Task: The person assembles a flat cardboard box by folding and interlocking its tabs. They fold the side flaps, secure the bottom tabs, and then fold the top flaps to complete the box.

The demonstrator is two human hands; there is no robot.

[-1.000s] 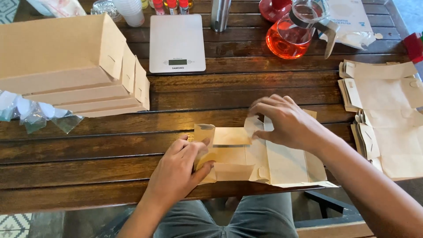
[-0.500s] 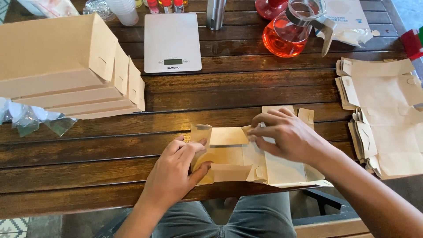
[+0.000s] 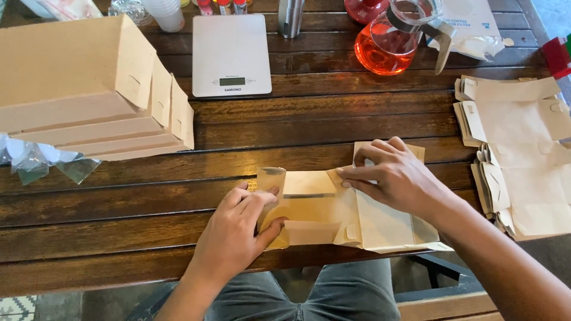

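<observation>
A flat tan cardboard box blank [image 3: 321, 208] lies on the dark wooden table [image 3: 148, 202] near its front edge, partly folded with flaps raised. My left hand [image 3: 238, 232] grips its left end, thumb under the bottom flap and fingers on the upright left flap. My right hand [image 3: 392, 175] presses on the blank's upper right part, fingertips pinching a small flap at the top middle.
Assembled tan boxes [image 3: 89, 89] are stacked at the left, with clear plastic bags [image 3: 35, 163] beside them. A white kitchen scale [image 3: 231, 54] sits at the back. A glass carafe of red liquid [image 3: 389, 44] stands back right. Flat box blanks [image 3: 523, 154] pile at the right.
My right hand has slid a little left along the blank's top flap. My left hand keeps its grip on the left end. The view has shifted slightly.
</observation>
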